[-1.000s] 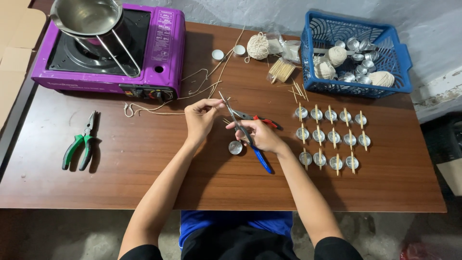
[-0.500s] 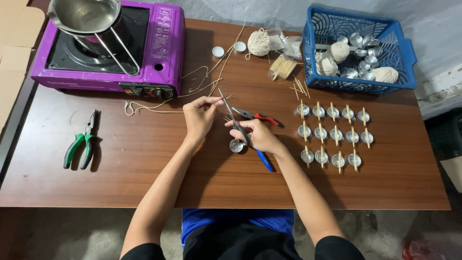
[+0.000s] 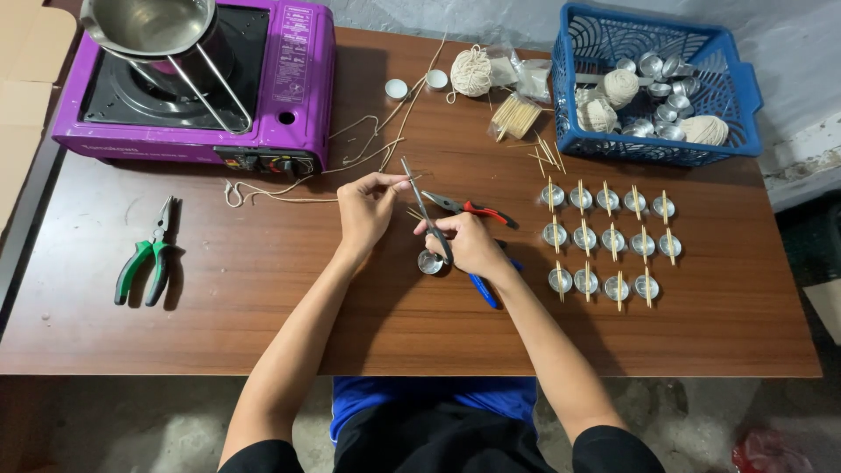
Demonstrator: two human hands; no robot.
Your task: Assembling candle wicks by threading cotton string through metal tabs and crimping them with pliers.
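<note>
Roughly centre table: left hand (image 3: 366, 210) pinches string (image 3: 289, 194).
Right hand (image 3: 469, 243): closed around blue-handled scissors (image 3: 438, 235), blades up-left.
Cup (image 3: 429, 262): small metal, between hands.
Free room: bare wood toward near table edge (image 3: 420, 372); green pliers (image 3: 149, 258) far left.
</note>
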